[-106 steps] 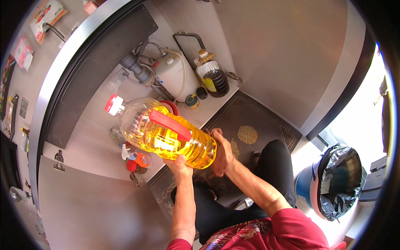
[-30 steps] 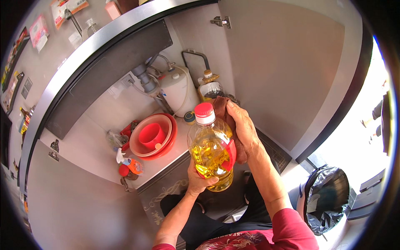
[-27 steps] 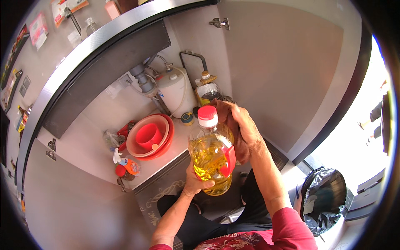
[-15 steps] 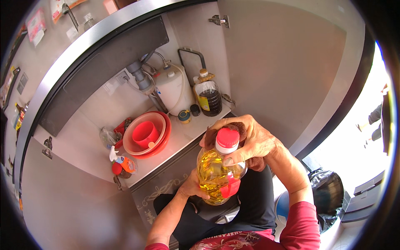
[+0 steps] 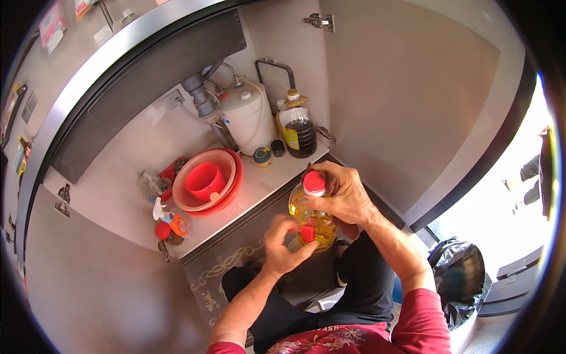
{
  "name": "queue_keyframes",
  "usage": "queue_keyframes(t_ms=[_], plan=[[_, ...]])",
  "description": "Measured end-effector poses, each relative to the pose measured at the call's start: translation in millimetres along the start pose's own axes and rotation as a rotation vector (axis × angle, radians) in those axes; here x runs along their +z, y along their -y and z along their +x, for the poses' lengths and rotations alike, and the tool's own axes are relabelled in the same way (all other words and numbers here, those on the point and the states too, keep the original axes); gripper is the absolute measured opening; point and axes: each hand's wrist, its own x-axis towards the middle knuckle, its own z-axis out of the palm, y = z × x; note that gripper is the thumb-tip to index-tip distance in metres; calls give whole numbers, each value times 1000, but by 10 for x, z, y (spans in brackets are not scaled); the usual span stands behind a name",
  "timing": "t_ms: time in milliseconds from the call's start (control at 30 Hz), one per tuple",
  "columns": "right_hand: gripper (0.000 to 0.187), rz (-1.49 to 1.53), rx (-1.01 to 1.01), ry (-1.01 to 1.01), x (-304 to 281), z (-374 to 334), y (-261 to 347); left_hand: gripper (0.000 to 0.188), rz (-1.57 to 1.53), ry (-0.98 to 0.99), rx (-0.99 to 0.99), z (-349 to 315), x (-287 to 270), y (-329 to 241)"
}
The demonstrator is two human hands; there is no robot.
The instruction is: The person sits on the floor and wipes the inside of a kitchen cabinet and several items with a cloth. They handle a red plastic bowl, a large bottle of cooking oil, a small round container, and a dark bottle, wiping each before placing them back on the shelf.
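Of the two hands, the right hand (image 5: 351,199) is closed around the neck of a clear plastic, red-capped bottle of yellow liquid (image 5: 324,225), a brown cloth (image 5: 349,229) bunched against it; the left hand (image 5: 282,248) is open beside its red plastic handle (image 5: 308,232), contact unclear. The bottle is over a dark patterned floor mat (image 5: 236,242), before nested pink and red round plastic basins (image 5: 188,170).
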Motion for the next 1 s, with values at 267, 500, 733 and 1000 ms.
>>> queue_keyframes(t_ms=[267, 500, 733, 1000], plan=[[54, -48, 95, -217, 472, 25, -514, 36, -480, -98, -763, 55, 107, 108], [51, 297, 42, 86, 509, 68, -757, 40, -589, -262, -725, -57, 102, 354], [54, 675, 537, 90, 418, 142, -1089, 41, -486, -165, -601, -80, -6, 326], [52, 365, 793, -140, 687, -301, -1165, 34, -569, -351, -649, -148, 10, 288]])
